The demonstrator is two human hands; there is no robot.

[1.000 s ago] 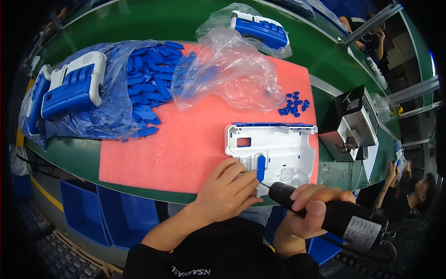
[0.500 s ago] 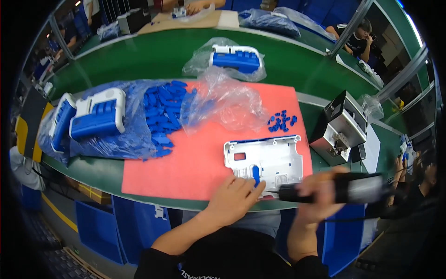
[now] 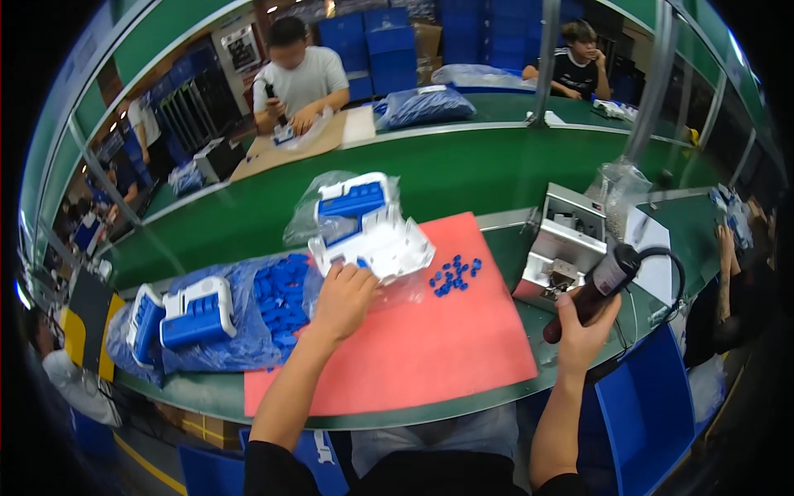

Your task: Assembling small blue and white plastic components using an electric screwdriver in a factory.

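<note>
White plastic housing (image 3: pixel 380 240), a flat moulded piece with a blue part on its upper side, is lifted and tilted above the far edge of the red mat (image 3: pixel 430 347), gripped at its near edge by the left hand (image 3: pixel 343 298), whose fingers curl onto it. Just behind it sits a clear bag (image 3: pixel 318 207) holding another blue and white piece. Right of the housing a small heap of blue caps (image 3: pixel 453 276) lies on the mat. The right hand (image 3: pixel 585 326) is closed around a black electric screwdriver (image 3: pixel 597 285), held slanted off the right edge of the mat, its cable looping to the right, near a grey metal box (image 3: pixel 562 244) on the green bench (image 3: pixel 463 174). At the left, a blue and white assembly (image 3: pixel 194 312) rests on a bag of loose blue parts (image 3: pixel 277 302). Across the bench, a person in a white shirt (image 3: pixel 299 78) works at a cardboard sheet
</note>
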